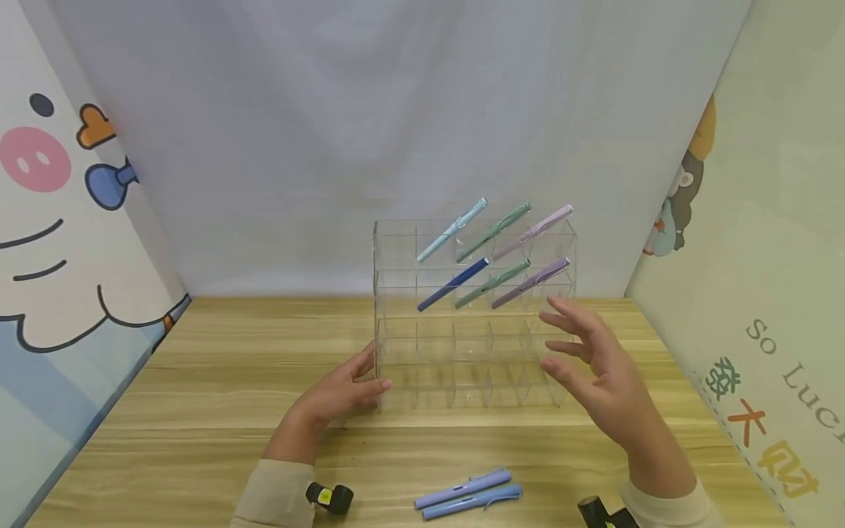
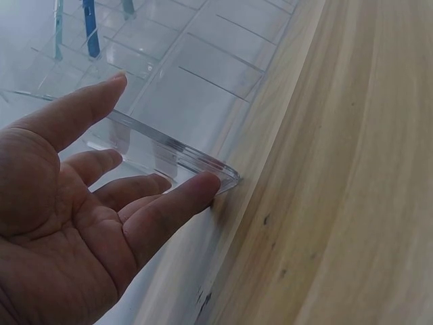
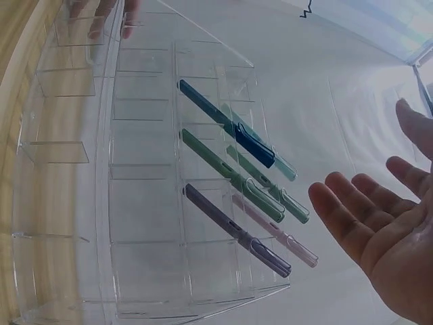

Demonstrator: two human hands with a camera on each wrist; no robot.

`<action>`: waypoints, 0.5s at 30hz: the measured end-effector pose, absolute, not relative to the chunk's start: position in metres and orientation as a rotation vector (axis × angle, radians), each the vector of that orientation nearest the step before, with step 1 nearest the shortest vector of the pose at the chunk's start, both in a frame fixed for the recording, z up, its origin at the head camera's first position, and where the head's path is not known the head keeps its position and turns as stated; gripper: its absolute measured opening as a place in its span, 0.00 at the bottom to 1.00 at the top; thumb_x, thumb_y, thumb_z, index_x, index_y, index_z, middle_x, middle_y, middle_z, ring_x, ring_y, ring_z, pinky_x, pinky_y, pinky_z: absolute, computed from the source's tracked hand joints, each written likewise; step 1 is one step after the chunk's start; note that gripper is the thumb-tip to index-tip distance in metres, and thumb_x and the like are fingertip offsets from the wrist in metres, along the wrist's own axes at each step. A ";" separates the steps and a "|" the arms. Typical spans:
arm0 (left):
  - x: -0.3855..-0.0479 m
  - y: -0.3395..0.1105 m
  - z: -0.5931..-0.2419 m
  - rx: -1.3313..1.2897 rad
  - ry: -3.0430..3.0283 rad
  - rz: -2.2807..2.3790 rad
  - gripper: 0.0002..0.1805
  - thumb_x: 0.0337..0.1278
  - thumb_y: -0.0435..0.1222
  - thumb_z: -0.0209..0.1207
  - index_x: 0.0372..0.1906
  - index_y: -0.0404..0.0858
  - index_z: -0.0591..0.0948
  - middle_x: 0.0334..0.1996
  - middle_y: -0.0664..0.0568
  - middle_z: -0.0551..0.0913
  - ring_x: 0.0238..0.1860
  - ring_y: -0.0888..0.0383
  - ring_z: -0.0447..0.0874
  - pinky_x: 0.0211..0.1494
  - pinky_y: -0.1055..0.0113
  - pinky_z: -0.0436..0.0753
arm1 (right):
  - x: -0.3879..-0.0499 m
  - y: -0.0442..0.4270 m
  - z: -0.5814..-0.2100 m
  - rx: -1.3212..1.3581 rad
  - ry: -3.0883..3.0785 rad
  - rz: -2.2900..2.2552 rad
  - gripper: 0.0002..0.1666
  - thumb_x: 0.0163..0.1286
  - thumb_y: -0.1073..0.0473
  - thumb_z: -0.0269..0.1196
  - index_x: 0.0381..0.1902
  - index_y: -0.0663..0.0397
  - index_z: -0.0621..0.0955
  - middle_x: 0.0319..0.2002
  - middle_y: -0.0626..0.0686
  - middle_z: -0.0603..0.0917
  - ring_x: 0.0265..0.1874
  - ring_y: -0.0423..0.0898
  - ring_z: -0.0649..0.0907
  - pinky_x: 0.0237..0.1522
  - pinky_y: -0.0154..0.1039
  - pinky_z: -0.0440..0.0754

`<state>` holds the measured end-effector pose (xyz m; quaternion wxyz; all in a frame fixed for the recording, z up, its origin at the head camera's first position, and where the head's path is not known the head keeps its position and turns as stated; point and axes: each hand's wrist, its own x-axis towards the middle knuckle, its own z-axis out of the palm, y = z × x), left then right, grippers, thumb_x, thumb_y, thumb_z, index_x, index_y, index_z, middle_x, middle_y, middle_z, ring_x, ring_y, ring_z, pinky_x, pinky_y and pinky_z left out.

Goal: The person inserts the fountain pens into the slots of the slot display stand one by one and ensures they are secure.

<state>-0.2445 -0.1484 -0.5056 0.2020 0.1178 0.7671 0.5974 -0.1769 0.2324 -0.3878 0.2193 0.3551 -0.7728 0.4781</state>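
A clear acrylic pen rack [image 1: 472,326] stands upright on the table. Slanted in its top row are a pale blue pen [image 1: 452,229], a green pen [image 1: 494,232] and a pale pink pen [image 1: 533,232]. The row below holds a dark blue pen [image 1: 452,284], another green pen [image 1: 492,284] and a purple pen [image 3: 237,230]. My left hand [image 2: 88,196] touches the rack's lower left side, its fingers loosely extended and its thumb near the front edge. Beside the right side, my right hand [image 1: 597,367] hovers with spread fingers, holding nothing.
A lavender pen [image 1: 462,489] and a blue pen [image 1: 472,502] lie side by side on the wooden table [image 1: 198,411], in front of the rack. A pale curtain [image 1: 264,147] hangs behind. Printed panels [image 1: 746,242] flank the table on both sides.
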 end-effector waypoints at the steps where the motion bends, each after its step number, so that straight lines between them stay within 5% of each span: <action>1: -0.245 -0.148 -0.506 0.324 2.139 1.672 0.49 0.63 0.47 0.63 0.80 0.54 0.44 0.78 0.41 0.46 0.69 0.40 0.67 0.64 0.52 0.77 | -0.176 0.231 -0.389 0.995 -2.166 1.296 0.44 0.59 0.79 0.64 0.73 0.61 0.63 0.70 0.57 0.68 0.64 0.44 0.75 0.56 0.30 0.80; 10: -0.244 -0.149 -0.507 0.316 2.124 1.683 0.49 0.63 0.46 0.63 0.79 0.55 0.45 0.79 0.44 0.46 0.70 0.41 0.65 0.65 0.52 0.76 | -0.170 0.224 -0.401 1.051 -2.572 1.026 0.34 0.68 0.57 0.66 0.69 0.42 0.69 0.63 0.43 0.75 0.58 0.41 0.79 0.54 0.39 0.82; 15: -0.244 -0.149 -0.506 0.325 2.129 1.678 0.50 0.62 0.47 0.63 0.80 0.55 0.45 0.79 0.44 0.46 0.71 0.41 0.65 0.65 0.51 0.75 | -0.169 0.214 -0.408 1.051 -2.948 0.909 0.28 0.70 0.41 0.61 0.64 0.40 0.73 0.59 0.41 0.78 0.53 0.42 0.81 0.52 0.42 0.82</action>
